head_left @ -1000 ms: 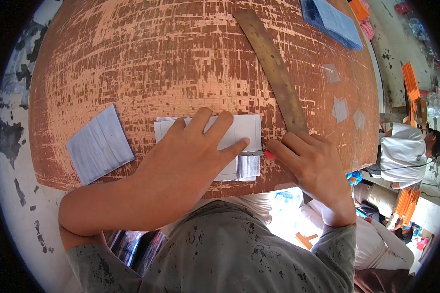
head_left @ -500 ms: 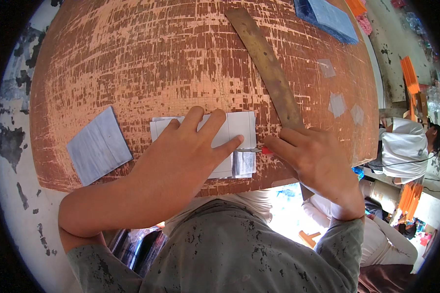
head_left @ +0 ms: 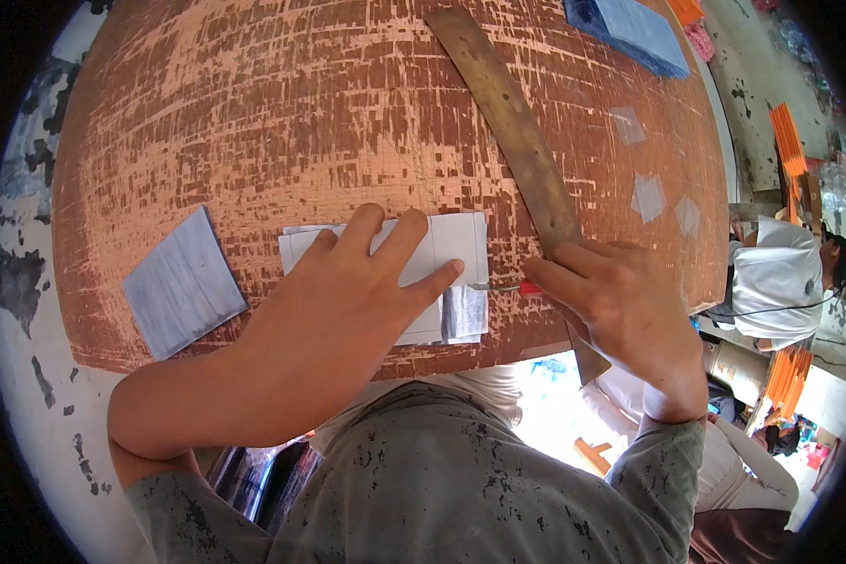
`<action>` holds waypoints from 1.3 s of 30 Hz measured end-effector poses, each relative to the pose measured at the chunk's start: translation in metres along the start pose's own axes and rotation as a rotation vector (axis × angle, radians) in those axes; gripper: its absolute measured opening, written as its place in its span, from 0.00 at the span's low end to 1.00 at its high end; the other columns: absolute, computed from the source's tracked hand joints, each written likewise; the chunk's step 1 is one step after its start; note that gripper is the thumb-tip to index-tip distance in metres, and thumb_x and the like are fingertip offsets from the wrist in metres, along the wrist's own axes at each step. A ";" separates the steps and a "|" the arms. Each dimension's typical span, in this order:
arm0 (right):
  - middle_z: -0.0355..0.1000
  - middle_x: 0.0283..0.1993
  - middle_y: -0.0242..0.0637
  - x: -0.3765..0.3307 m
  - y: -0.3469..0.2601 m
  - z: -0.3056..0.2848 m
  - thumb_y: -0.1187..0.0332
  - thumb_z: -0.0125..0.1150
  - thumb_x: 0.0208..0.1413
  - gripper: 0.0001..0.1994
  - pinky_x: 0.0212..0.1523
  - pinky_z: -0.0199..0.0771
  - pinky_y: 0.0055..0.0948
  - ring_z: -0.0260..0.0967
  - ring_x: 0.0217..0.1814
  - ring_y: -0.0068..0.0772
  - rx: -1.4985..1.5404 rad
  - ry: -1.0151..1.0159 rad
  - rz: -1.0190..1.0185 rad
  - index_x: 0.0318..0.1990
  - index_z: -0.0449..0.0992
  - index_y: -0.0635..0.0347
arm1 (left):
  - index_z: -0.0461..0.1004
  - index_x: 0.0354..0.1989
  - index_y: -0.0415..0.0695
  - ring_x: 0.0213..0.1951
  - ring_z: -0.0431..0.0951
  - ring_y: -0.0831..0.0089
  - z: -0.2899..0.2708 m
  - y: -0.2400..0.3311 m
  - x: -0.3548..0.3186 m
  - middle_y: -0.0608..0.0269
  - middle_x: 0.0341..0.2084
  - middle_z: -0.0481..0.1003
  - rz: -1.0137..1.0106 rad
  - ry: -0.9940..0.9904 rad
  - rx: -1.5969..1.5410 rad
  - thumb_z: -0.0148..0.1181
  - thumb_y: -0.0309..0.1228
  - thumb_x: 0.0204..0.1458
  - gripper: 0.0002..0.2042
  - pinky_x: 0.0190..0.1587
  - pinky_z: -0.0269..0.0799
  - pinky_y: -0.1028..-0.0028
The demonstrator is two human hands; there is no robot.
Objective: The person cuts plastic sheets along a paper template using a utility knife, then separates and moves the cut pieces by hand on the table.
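White sheet (head_left: 456, 240) on a worn, scratched table (head_left: 254, 141), lying near the edge closest to the person's body, its long axis running left to right. The left hand (head_left: 367, 273) lies over the sheet's middle and left part, fingers spread and straightened, thumb extended to the right; it bears down flat on the sheet and grasps nothing. The right hand (head_left: 611, 291), to the right of the sheet and apart from it, has its fingers curled closed around a red-handled blade (head_left: 530, 289). The blade points left from these fingers, roughly parallel to the sheet's long axis, and its tip overlaps the right edge in this view, just beside and slightly below the left thumb's tip; whether metal touches paper cannot be told. The left hand is thus the nearer to the sheet, the right reaching it only through the tool. A silvery piece (head_left: 464, 312) shows at the sheet's lower right corner, below the blade's line. A long metal ruler (head_left: 517, 132) slants down to the right hand; a grey panel (head_left: 183, 287) lies apart at left.
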State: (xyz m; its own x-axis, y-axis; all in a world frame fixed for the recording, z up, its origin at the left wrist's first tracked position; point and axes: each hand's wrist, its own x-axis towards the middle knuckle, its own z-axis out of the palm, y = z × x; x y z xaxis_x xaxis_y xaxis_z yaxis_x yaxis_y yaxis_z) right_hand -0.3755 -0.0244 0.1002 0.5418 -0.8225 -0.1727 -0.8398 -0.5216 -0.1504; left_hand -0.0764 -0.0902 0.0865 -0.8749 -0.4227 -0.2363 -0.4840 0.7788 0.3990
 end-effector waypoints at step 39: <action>0.81 0.41 0.45 -0.043 -0.062 -0.001 0.67 0.67 0.72 0.08 0.39 0.82 0.52 0.84 0.41 0.54 0.187 0.128 0.455 0.51 0.82 0.59 | 0.69 0.82 0.45 0.69 0.69 0.37 -0.002 -0.002 -0.002 0.35 0.70 0.64 0.025 -0.018 -0.003 0.63 0.15 0.51 0.43 0.66 0.80 0.50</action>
State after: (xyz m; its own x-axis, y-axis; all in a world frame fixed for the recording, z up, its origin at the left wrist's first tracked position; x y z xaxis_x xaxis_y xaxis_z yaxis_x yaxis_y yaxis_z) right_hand -0.3468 0.0425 0.1176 0.1044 -0.9843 -0.1422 -0.9631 -0.0644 -0.2612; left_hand -0.0742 -0.0918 0.0877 -0.8862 -0.3949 -0.2421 -0.4623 0.7877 0.4072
